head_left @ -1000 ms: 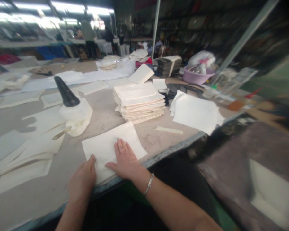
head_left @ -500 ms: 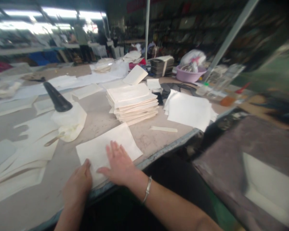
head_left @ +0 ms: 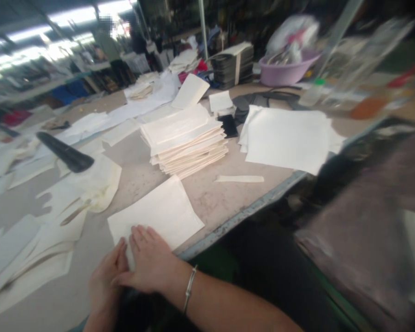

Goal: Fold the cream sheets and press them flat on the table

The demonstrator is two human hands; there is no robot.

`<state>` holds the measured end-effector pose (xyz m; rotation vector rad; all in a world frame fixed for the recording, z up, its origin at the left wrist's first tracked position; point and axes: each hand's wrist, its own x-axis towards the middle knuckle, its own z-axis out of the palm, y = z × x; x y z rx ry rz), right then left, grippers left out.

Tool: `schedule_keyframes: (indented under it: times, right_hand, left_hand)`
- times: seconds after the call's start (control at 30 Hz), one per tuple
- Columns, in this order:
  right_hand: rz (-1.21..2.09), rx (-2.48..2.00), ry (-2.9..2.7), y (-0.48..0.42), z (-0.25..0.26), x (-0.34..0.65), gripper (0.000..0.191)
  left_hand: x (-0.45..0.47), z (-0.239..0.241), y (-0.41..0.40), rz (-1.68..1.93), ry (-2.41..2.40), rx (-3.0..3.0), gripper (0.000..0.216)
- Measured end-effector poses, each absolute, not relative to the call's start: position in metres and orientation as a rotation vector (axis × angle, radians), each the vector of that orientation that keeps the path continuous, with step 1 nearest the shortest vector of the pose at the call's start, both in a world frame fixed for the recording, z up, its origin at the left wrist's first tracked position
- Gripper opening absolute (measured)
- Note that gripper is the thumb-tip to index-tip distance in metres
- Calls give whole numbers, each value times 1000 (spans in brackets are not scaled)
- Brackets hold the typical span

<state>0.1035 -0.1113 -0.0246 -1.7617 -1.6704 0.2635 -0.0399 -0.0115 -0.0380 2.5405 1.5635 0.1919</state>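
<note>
A cream sheet [head_left: 162, 214] lies flat at the near edge of the work table [head_left: 207, 196]. My right hand [head_left: 150, 263] rests palm down on its near left corner, fingers together. Close beside it, touching the same corner, is my left hand [head_left: 105, 276]; whether it pinches the sheet is hidden. Just beyond the sheet stands a stack of cream sheets [head_left: 183, 140].
A black cone-shaped tool [head_left: 64, 153] on a white pad sits to the left. Loose white sheets [head_left: 288, 138] lie to the right, a cream strip [head_left: 240, 179] between. A purple basin [head_left: 285, 69] and a dark stack [head_left: 233, 67] stand at the back. A person stands far off.
Both hands have slid toward the sheet's near left corner and come together. The view has swung and dropped closer to the table.
</note>
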Motion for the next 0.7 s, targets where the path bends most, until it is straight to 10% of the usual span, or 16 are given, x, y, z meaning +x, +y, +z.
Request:
schedule_keyframes:
  times: [0.7]
  right_hand:
    - [521,-1843,-1436,-111,-23,178,80]
  left_hand:
    - [-18,-9,-34,242,1859,2439,39]
